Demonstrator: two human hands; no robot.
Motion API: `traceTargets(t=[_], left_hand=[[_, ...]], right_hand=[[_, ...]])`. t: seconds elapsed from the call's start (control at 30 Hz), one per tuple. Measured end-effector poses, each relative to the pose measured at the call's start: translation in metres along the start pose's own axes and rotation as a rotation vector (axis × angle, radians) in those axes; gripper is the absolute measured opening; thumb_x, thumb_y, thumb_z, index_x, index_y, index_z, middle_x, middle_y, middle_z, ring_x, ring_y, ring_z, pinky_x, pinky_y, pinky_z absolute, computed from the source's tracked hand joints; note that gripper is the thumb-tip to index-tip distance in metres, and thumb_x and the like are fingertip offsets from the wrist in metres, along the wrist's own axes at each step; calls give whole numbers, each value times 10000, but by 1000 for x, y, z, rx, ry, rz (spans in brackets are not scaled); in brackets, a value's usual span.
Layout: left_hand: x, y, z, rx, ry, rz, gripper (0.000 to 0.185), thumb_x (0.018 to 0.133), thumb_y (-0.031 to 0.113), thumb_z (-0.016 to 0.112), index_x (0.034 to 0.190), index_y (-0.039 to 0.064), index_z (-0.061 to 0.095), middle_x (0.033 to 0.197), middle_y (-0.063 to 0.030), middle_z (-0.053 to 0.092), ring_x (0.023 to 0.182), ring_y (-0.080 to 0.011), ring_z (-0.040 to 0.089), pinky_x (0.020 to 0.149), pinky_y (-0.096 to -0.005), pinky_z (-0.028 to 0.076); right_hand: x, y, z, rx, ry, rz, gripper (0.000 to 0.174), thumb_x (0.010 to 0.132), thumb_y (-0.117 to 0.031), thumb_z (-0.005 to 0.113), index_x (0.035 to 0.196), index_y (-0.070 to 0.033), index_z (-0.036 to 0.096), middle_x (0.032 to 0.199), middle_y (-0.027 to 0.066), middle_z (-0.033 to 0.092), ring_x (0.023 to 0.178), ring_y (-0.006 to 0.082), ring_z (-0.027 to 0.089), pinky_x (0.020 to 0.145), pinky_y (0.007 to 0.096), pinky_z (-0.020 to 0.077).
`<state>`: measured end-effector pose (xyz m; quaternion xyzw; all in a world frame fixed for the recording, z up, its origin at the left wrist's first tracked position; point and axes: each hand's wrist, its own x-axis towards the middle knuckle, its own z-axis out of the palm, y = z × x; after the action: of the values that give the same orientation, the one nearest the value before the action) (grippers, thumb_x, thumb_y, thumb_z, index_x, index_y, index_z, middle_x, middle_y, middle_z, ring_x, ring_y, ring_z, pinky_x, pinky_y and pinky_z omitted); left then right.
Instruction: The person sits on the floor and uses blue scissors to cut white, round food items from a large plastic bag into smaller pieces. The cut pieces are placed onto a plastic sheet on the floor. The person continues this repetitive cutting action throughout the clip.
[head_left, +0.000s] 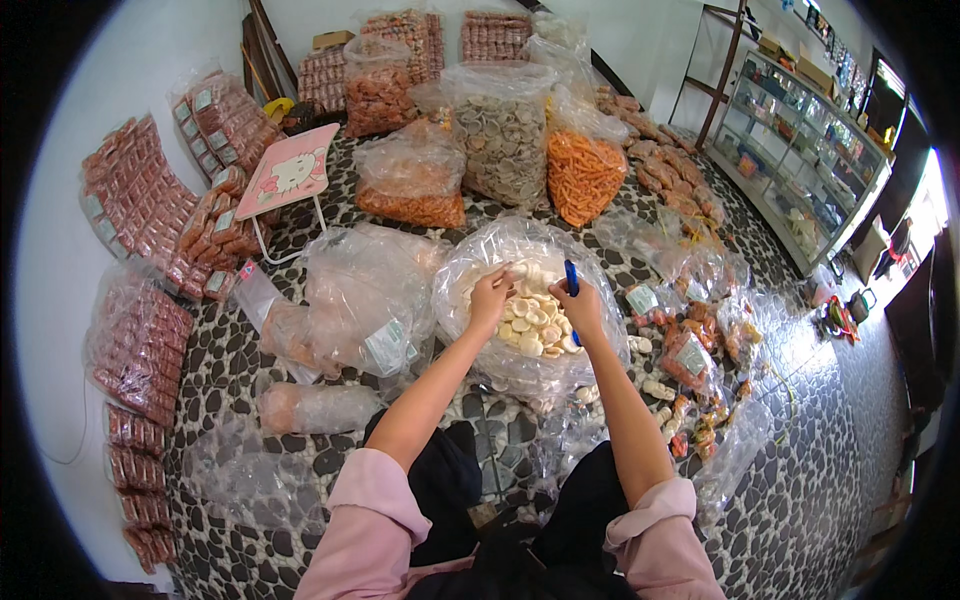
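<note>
My left hand (490, 298) is over the left side of a large open clear plastic bag (459, 259). Its fingertips pinch what looks like a small clear packet of pale crackers (529, 270), though its edges are hard to make out. On the bag's right side, my right hand (581, 304) is closed around a blue-handled tool (571, 277). The handle sticks up above the fist, and a blue part shows below it; the tool's kind is unclear. Round cream-coloured crackers (531, 322) lie loose in the bag under both hands.
Filled clear bags (322, 296) lie to the left, beside a pink folding table (292, 169). Large sacks of grey crackers (501, 142) and orange snacks (585, 176) stand ahead. Small packets (686, 356) litter the floor at right, before a glass display cabinet (802, 150). Bundled packs (139, 202) line the left wall.
</note>
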<state>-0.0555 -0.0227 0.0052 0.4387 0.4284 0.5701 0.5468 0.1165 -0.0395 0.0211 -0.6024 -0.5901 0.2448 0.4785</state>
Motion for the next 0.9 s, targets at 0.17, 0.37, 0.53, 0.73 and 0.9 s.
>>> traceTargets(t=[0.17,0.37,0.53,0.73,0.9], left_hand=[[-2,11,-6,471,204,326,150,743,128,669,835,9,666,839,-78,612,672,-153,598,610,-263,478],[-2,12,-1,463,205,446,158,726,144,689,782,7,634,769,-81,606,642,-148,598,603,-254,467],[-3,8,-1,569,-17,330,176,729,155,689,801,12,615,717,-68,619,631,-142,598,597,-260,467],[-9,7,7,524,-27,280,160,723,117,683,773,3,582,686,-85,608,622,-169,589,590,-280,468],[-8,10,6,517,111,466,185,730,99,673,842,6,558,734,-82,590,608,-171,572,581,-289,462]], right_hand=[[2,-2,-6,8,79,56,246,722,-214,695,776,5,598,632,46,586,516,113,524,497,270,403],[4,-8,-8,128,22,147,185,754,-194,682,765,-33,592,590,0,534,490,68,484,443,210,357],[3,-14,-20,168,-31,147,193,749,-172,684,800,-22,574,598,17,535,503,69,500,439,211,358],[-2,-21,-30,331,-87,266,176,760,-151,674,818,-31,559,607,-8,511,522,60,470,435,203,341],[-4,-13,-29,-14,63,81,180,746,-175,684,765,-44,563,603,-2,505,545,62,469,452,209,346]])
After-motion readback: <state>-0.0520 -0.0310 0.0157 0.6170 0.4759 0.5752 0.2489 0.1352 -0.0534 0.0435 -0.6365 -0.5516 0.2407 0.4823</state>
